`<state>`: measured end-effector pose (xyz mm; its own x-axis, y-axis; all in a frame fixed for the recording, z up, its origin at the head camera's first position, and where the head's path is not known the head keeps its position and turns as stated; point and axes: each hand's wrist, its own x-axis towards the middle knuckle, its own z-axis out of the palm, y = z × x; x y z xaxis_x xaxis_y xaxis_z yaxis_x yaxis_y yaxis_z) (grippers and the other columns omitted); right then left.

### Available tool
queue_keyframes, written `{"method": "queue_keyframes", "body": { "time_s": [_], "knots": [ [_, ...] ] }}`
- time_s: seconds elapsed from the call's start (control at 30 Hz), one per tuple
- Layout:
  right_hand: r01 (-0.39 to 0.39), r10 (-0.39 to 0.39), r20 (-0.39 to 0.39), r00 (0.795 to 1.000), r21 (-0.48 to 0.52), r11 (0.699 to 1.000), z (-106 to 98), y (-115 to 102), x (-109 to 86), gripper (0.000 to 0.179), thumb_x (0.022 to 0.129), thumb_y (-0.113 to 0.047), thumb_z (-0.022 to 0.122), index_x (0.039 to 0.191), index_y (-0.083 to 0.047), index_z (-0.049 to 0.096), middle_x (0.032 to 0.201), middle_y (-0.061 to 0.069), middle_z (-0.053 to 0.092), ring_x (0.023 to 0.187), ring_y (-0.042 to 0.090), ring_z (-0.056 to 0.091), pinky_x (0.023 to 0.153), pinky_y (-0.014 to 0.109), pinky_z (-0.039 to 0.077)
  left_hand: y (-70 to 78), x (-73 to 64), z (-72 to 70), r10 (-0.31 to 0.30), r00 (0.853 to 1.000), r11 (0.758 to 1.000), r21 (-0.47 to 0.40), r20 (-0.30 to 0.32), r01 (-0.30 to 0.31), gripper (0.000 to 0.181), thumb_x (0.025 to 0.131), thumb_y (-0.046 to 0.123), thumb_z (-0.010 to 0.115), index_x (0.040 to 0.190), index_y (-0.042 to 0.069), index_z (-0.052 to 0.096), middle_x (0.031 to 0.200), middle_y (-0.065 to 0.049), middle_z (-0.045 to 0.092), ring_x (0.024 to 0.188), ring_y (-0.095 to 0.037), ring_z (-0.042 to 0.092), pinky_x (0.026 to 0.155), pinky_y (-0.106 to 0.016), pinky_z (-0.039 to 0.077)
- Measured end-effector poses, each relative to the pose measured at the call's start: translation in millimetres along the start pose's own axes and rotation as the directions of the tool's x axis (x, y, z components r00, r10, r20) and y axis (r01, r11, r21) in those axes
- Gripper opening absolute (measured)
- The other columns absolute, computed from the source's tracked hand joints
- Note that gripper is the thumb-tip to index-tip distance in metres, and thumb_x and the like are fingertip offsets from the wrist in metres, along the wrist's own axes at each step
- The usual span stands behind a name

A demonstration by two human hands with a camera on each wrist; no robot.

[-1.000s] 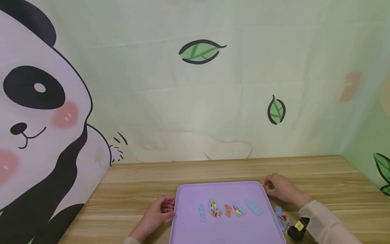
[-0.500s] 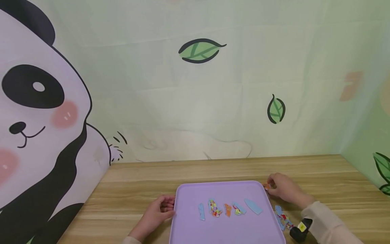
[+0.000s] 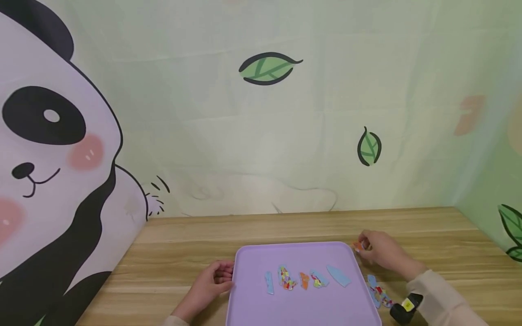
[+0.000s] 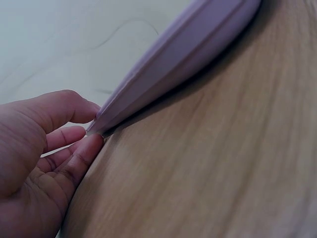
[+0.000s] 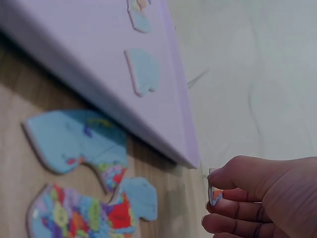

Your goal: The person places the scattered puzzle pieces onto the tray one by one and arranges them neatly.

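Note:
My left hand (image 3: 209, 284) is at the left edge of a lilac tray (image 3: 302, 308). In the left wrist view, the tray's rim (image 4: 148, 79) lies between my thumb and fingers, which pinch it. Beyond the tray's far right corner, my right hand (image 3: 384, 251) holds a small orange puzzle piece (image 3: 358, 246) between thumb and fingers. The right wrist view shows that piece (image 5: 215, 194) nearly edge-on, mostly hidden by the fingers. A row of several puzzle pieces lies on the tray, among them a small orange one (image 3: 304, 280) and a pale blue one (image 3: 338, 275).
More puzzle pieces, blue and multicoloured (image 3: 376, 290), lie on the wooden table (image 3: 195, 240) right of the tray, under its edge's shadow. A black wrist device (image 3: 405, 309) is by the right sleeve. Behind the table hangs a printed panda and leaf backdrop (image 3: 204, 136).
My right hand has shifted slightly right with the orange puzzle piece, away from the tray corner, so more of the piece shows. The left hand and tray have stayed put.

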<state>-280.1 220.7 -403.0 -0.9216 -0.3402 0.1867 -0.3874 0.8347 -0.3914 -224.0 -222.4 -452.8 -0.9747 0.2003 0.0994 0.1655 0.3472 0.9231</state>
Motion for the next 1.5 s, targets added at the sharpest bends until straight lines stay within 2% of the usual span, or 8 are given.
{"method": "queue_keyframes", "body": {
  "time_s": [0.3, 0.87, 1.5],
  "knots": [
    [0.023, -0.023, 0.015, 1.0, -0.001, 1.0, -4, -15, 0.8, 0.025, 0.08, -0.014, 0.073, 0.097, 0.002, 0.063, 0.079, 0.0, 0.063, 0.068, 0.009, 0.053, 0.059, 0.023, 0.045, -1.3, -0.3, -0.6, 0.001, 1.0, 1.0, -0.002, 0.004, -0.001, 0.046, 0.08, -0.005, 0.069, 0.122, -0.013, 0.051, 0.109, -0.021, 0.061, 0.097, -0.019, 0.059, 0.081, -0.014, 0.053],
    [0.1, -0.101, 0.005, 0.995, 0.054, 0.993, 10, -33, 5.9, 0.018, 0.081, -0.009, 0.071, 0.095, 0.0, 0.065, 0.078, -0.001, 0.064, 0.069, 0.008, 0.054, 0.058, 0.02, 0.046, 0.2, 0.1, -0.3, 0.0, 1.0, 1.0, -0.005, 0.007, 0.0, 0.046, 0.08, -0.005, 0.069, 0.122, -0.013, 0.051, 0.11, -0.021, 0.061, 0.098, -0.02, 0.059, 0.081, -0.014, 0.053],
    [0.093, -0.094, 0.021, 0.995, 0.036, 0.995, 28, -48, 11.7, 0.02, 0.077, -0.006, 0.073, 0.093, 0.0, 0.064, 0.074, -0.001, 0.06, 0.068, 0.008, 0.052, 0.058, 0.02, 0.046, -1.1, 1.1, -0.1, 0.005, 1.0, 1.0, -0.008, 0.01, -0.005, 0.045, 0.081, -0.005, 0.068, 0.121, -0.012, 0.051, 0.11, -0.022, 0.061, 0.097, -0.02, 0.058, 0.08, -0.013, 0.052]
  ]
}}
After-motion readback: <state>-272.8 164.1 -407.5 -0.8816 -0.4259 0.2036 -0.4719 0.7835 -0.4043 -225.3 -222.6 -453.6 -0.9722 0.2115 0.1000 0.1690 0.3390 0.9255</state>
